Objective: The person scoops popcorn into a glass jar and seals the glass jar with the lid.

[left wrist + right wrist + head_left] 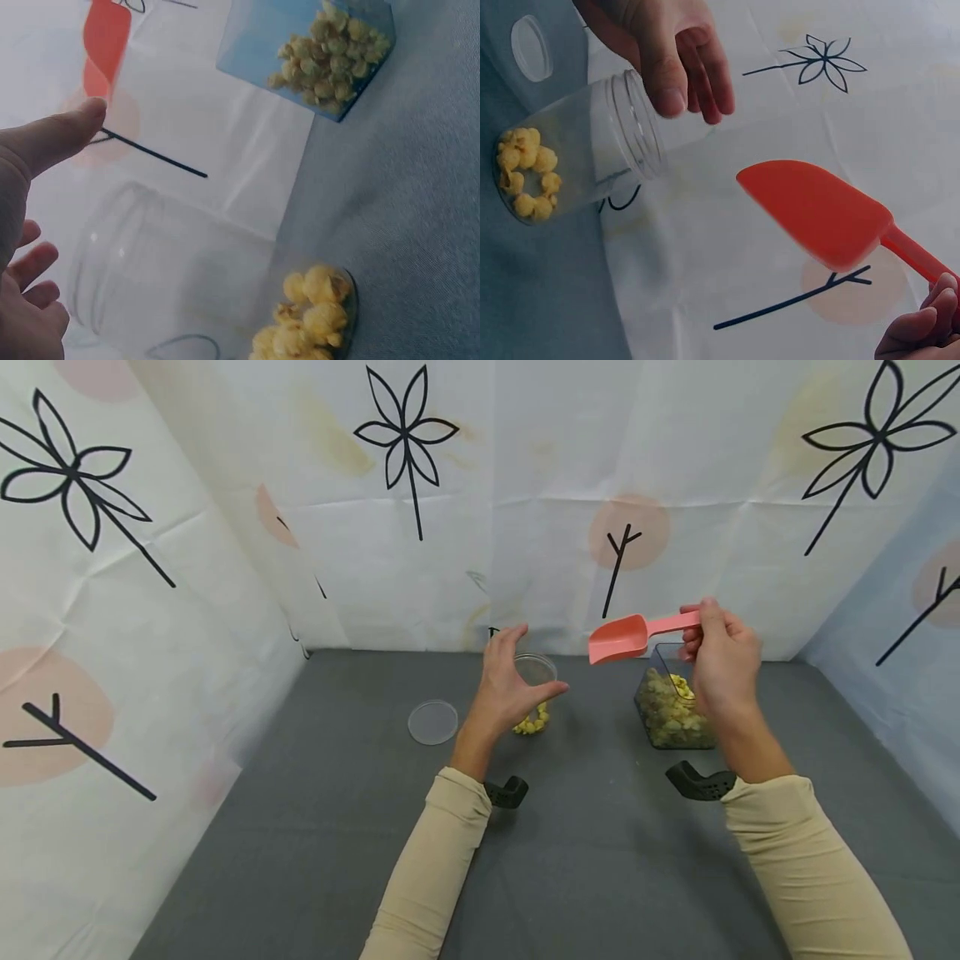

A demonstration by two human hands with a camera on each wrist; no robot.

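Observation:
My right hand (723, 660) grips the handle of a coral-red scoop (619, 639), raised above the table with its bowl toward the left. Below that hand stands a clear square container (675, 714) holding plenty of popcorn. My left hand (506, 689) is beside the mouth of a clear round jar (592, 135), thumb and fingers spread apart; in the right wrist view a gap shows between them and the rim. A ring of yellow popcorn (529, 169) lies on the jar's bottom. The scoop's inside is hidden in the right wrist view.
A clear round lid (432, 722) lies flat on the grey table (337, 860), left of the jar. White fabric walls (525, 560) with printed flowers and twigs enclose the back and both sides. Black wrist-worn devices (697, 782) project near both cuffs.

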